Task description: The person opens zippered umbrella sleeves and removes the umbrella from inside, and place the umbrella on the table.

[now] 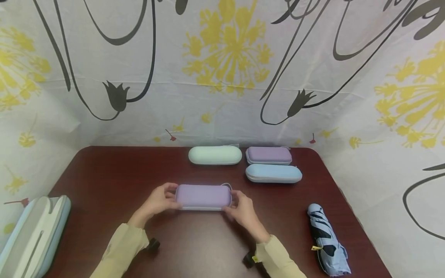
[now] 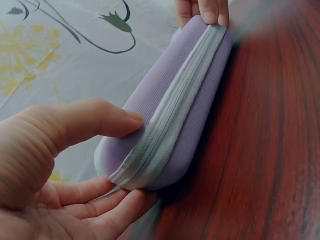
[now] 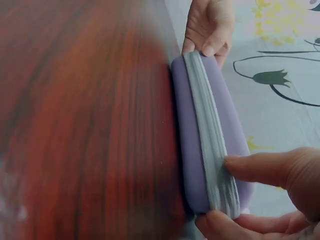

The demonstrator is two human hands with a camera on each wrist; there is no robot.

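Note:
A lavender zippered case (image 1: 203,197) lies across the middle of the table, held at both ends. Its pale zipper band (image 2: 175,105) runs along the near side and appears closed. My left hand (image 1: 161,200) grips the left end, thumb on the near side and fingers around the end. At the other end, my right hand (image 1: 243,211) pinches the case between thumb and fingers, its thumb (image 3: 255,167) against the zipper band. A thin cord loop (image 1: 226,185) sticks up at the back right corner. The case's underside is hidden.
Behind stand a mint case (image 1: 215,155), a second purple case (image 1: 269,155) and a light blue case (image 1: 273,173). A folded blue umbrella (image 1: 328,241) lies at the right. An open pale blue case (image 1: 36,235) sits at the left edge. Patterned cloth (image 1: 222,112) hangs behind the table.

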